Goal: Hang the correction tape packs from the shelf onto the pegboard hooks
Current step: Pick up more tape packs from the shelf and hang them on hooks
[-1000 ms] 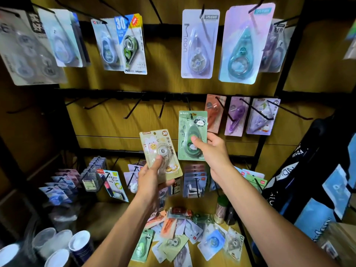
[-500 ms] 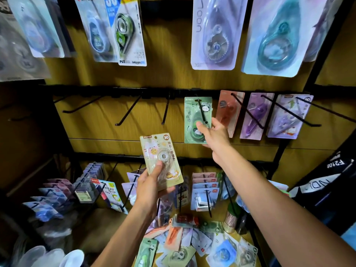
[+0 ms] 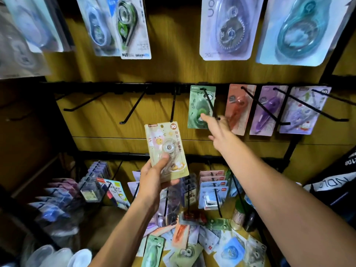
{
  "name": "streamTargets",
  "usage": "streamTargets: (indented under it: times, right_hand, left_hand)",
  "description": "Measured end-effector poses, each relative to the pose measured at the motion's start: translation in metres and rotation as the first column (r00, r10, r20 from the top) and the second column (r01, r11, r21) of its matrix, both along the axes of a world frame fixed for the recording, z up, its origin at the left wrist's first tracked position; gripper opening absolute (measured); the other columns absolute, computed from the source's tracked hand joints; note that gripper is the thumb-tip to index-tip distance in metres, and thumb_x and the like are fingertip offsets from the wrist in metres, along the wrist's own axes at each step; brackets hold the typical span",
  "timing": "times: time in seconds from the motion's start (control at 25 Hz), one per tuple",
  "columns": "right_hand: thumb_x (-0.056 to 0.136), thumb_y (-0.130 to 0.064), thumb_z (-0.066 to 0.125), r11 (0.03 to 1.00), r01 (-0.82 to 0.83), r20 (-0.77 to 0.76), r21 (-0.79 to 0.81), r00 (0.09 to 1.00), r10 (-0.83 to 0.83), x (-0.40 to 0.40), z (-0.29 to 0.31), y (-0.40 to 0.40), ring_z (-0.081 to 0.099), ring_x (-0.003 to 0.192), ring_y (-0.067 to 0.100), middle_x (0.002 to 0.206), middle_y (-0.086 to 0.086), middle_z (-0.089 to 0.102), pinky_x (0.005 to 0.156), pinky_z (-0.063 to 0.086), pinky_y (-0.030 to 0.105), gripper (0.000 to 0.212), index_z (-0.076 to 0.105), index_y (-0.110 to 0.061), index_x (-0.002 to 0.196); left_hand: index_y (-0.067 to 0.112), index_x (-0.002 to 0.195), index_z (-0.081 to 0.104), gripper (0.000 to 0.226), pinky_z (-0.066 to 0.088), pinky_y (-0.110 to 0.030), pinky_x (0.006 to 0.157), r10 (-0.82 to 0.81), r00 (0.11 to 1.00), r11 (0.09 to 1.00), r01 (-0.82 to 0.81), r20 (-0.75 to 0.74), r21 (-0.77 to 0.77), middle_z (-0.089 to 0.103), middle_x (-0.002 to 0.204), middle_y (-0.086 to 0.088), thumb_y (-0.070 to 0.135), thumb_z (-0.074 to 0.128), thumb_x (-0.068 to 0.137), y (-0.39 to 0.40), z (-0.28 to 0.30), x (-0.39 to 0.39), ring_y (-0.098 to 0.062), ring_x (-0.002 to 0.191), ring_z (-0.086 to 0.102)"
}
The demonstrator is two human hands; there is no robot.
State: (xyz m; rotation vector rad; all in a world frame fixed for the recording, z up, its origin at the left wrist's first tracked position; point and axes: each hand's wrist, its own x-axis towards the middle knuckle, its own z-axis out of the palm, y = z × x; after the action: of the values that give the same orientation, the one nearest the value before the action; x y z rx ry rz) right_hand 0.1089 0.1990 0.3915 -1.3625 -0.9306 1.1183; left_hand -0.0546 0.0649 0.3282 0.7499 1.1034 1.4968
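Observation:
My left hand (image 3: 154,180) grips a beige correction tape pack (image 3: 165,149) marked 30, held upright below the middle row of hooks. A green pack (image 3: 200,106) hangs far back on a black hook (image 3: 211,107) of that row. My right hand (image 3: 217,128) reaches toward it with fingers stretched, fingertips touching the pack's lower part. Three bare hooks (image 3: 173,105) stand to the left of the green pack. Several loose packs (image 3: 192,245) lie in a heap on the shelf below my arms.
Red (image 3: 238,108), purple (image 3: 267,110) and pale lilac (image 3: 304,110) packs hang right of the green one. Large packs (image 3: 225,29) fill the top row. A lower row (image 3: 212,189) holds more packs. White cups (image 3: 57,255) stand bottom left, a dark bag (image 3: 339,182) at right.
My right hand slid the green pack back along its hook and its fingers opened from the pinch. The view moved closer to the board. My left hand kept the beige pack.

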Motion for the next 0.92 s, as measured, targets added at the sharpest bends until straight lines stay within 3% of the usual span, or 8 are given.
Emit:
streamTargets:
  times: [0.08, 0.2, 0.28, 0.52, 0.6, 0.72, 0.84, 0.92]
  right_hand:
    - [0.087, -0.026, 0.068, 1.0, 0.01, 0.074, 0.007, 0.997, -0.01, -0.001, -0.005, -0.041, 0.048, 0.121, 0.021, 0.137, -0.002, 0.047, 0.105, 0.042, 0.046, 0.059, 0.043, -0.017, 0.14]
    - [0.088, -0.029, 0.067, 0.987, -0.119, 0.292, 0.105, 0.953, 0.083, -0.006, -0.018, -0.117, 0.06, 0.107, 0.017, 0.117, -0.005, 0.063, 0.089, 0.048, 0.035, 0.033, 0.058, -0.024, 0.119]
    - [0.084, -0.039, 0.07, 0.974, -0.196, 0.407, 0.113, 0.904, 0.135, -0.005, -0.026, -0.158, 0.063, 0.101, 0.016, 0.11, -0.009, 0.064, 0.085, 0.05, 0.034, 0.028, 0.06, -0.029, 0.109]
    - [0.071, -0.042, 0.08, 0.98, -0.128, 0.542, 0.154, 0.84, 0.024, 0.035, -0.033, -0.213, 0.052, 0.116, 0.018, 0.131, -0.004, 0.05, 0.092, 0.042, 0.029, 0.08, 0.035, -0.031, 0.136]
    - [0.069, -0.044, 0.08, 0.979, -0.024, 0.554, 0.204, 0.827, -0.095, 0.058, -0.034, -0.222, 0.051, 0.121, 0.021, 0.136, -0.003, 0.05, 0.096, 0.043, 0.032, 0.084, 0.033, -0.032, 0.138]
    - [0.066, -0.054, 0.077, 0.967, 0.051, 0.573, 0.251, 0.797, -0.191, 0.095, -0.031, -0.235, 0.049, 0.125, 0.022, 0.139, -0.002, 0.048, 0.1, 0.043, 0.037, 0.09, 0.032, -0.034, 0.142]
    - [0.066, -0.054, 0.076, 0.954, 0.131, 0.541, 0.27, 0.799, -0.263, 0.128, -0.024, -0.241, 0.049, 0.125, 0.021, 0.139, -0.005, 0.046, 0.101, 0.043, 0.039, 0.088, 0.032, -0.037, 0.141]
    - [0.068, -0.057, 0.072, 0.929, 0.217, 0.559, 0.299, 0.75, -0.355, 0.154, -0.016, -0.247, 0.048, 0.126, 0.021, 0.14, -0.005, 0.044, 0.101, 0.043, 0.04, 0.087, 0.031, -0.038, 0.143]
  left_hand:
    - [0.014, 0.11, 0.064, 0.02, 0.058, -0.033, 0.054, -0.02, 1.0, 1.0, 0.02, -0.018, -0.013, 0.075, 0.095, -0.008, 0.015, 0.063, 0.09, -0.01, -0.001, 0.002, -0.027, 0.08, 0.072]
    - [0.015, 0.107, 0.065, 0.02, 0.058, -0.032, 0.055, -0.084, 0.994, 0.996, 0.082, -0.072, -0.032, 0.074, 0.087, -0.006, 0.007, 0.06, 0.089, -0.029, -0.003, 0.013, -0.025, 0.081, 0.07]
    - [0.015, 0.107, 0.066, 0.022, 0.058, -0.032, 0.057, -0.155, 0.98, 0.988, 0.152, -0.124, -0.035, 0.074, 0.083, -0.004, 0.004, 0.06, 0.089, -0.043, -0.004, 0.029, -0.019, 0.076, 0.072]
    - [0.02, 0.101, 0.062, 0.035, 0.057, -0.032, 0.059, -0.316, 0.88, 0.921, 0.374, -0.354, 0.108, 0.075, 0.081, 0.005, -0.012, 0.049, 0.09, -0.084, -0.001, 0.098, -0.018, 0.073, 0.068]
    - [0.021, 0.102, 0.062, 0.037, 0.057, -0.035, 0.069, -0.333, 0.832, 0.879, 0.444, -0.444, 0.174, 0.075, 0.088, 0.005, -0.012, 0.053, 0.089, -0.086, 0.001, 0.118, -0.02, 0.083, 0.067]
    - [0.021, 0.106, 0.063, 0.046, 0.052, -0.016, 0.075, -0.3, 0.759, 0.81, 0.522, -0.578, 0.265, 0.071, 0.092, 0.015, -0.018, 0.057, 0.082, -0.093, 0.009, 0.153, -0.004, 0.086, 0.066]
    - [0.027, 0.106, 0.061, 0.05, 0.046, -0.006, 0.08, -0.349, 0.704, 0.744, 0.61, -0.619, 0.275, 0.067, 0.104, 0.015, -0.014, 0.064, 0.08, -0.103, 0.023, 0.183, 0.011, 0.093, 0.062]
    - [0.031, 0.111, 0.06, 0.042, 0.049, -0.01, 0.081, -0.409, 0.658, 0.73, 0.652, -0.632, 0.206, 0.066, 0.108, 0.004, 0.003, 0.073, 0.082, -0.098, 0.022, 0.192, 0.001, 0.095, 0.061]
